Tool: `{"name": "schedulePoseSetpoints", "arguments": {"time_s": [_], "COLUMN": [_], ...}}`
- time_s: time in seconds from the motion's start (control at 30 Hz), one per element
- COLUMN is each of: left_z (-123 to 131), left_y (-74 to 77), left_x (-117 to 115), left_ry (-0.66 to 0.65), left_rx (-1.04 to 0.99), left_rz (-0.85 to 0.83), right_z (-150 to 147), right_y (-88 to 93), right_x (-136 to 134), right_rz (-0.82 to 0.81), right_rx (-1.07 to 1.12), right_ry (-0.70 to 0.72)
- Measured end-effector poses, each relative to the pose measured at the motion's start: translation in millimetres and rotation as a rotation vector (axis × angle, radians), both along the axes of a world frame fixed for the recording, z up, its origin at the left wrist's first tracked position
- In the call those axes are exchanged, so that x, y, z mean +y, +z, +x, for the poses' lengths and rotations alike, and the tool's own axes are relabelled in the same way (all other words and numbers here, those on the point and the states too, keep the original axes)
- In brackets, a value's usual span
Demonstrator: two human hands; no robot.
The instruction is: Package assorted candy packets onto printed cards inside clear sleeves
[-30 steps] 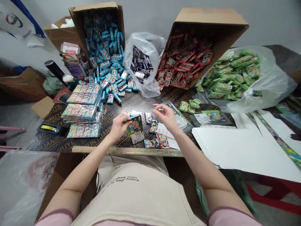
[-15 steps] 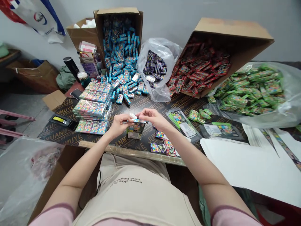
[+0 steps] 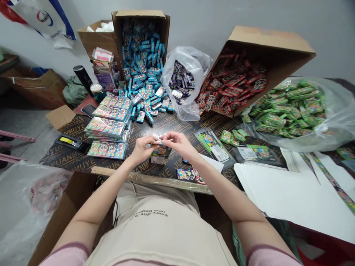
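My left hand (image 3: 142,148) and my right hand (image 3: 177,145) meet at the fingertips above the table, both pinching a small silver foil piece (image 3: 156,139). Just below my left fingers is a colourful printed card pack (image 3: 161,156), partly hidden by my hands; I cannot tell whether my left hand also holds it. Near my right forearm lie small printed packets (image 3: 185,174) on the dark printed tabletop (image 3: 163,123). Stacks of shrink-wrapped multicoloured packs (image 3: 107,127) stand to the left of my left hand.
Tipped cardboard boxes hold blue packets (image 3: 141,62) and red packets (image 3: 233,81). Clear bags hold purple packets (image 3: 181,83) and green packets (image 3: 288,109). White sheets (image 3: 277,192) cover the right side. A black flask (image 3: 83,78) stands back left.
My hands have moved from apart to fingertips together over the silver piece. The card pack no longer stands out in my left hand and now sits lower, beneath my fingers.
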State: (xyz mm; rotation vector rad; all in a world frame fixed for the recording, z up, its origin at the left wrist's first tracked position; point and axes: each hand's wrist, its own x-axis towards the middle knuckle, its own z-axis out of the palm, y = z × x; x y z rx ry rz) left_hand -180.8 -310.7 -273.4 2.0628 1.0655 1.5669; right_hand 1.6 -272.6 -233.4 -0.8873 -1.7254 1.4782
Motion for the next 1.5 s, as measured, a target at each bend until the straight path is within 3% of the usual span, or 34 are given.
{"name": "schedulePoseSetpoints", "arguments": {"time_s": [0.23,0.5,0.7,0.83,0.9,1.07,1.13,1.23,1.33,1.4,1.5], "left_z": [2,16,17,21,15,-27,-54,-97,-127,-141,-156], "left_y": [2.2,-1.5,-12.6,-28.0,-29.2,-13.6,-15.1,-35.1,-65.5,-83.9,-101.6], "left_x": [-3,-2,1,-9,-26,-79,-91,-92,-84,-79,-72], "left_ry": [0.011,0.173,0.208,0.167,0.16,0.202,0.3,0.492,0.473,0.499,0.49], "left_rx": [-0.005,-0.113,-0.159,-0.314,-0.271,0.202,0.399,0.53,0.511,0.517,0.503], "left_rz": [0.012,-0.076,-0.2,-0.374,-0.371,0.03,0.108,0.122,0.057,-0.091,-0.119], "right_z": [-7,-11,-26,-29,-22,18,32,43,46,55,93], "right_y": [-18.5,-22.1,-25.3,-26.9,-32.3,-65.9,-79.8,-90.6,-90.6,-87.6,-79.0], "right_x": [4,-4,-4,-7,-10,-6,-4,-9,-12,-4,18], "right_rz": [0.095,0.097,-0.294,-0.41,-0.45,-0.437,-0.371,-0.187,0.04,0.181,0.286], "right_rx": [-0.041,-0.014,0.291,0.374,0.389,0.342,0.263,0.082,-0.108,-0.273,-0.499], "right_ry": [-0.051,-0.178,-0.325,-0.399,-0.396,-0.446,-0.465,-0.431,-0.377,-0.419,-0.6]}}
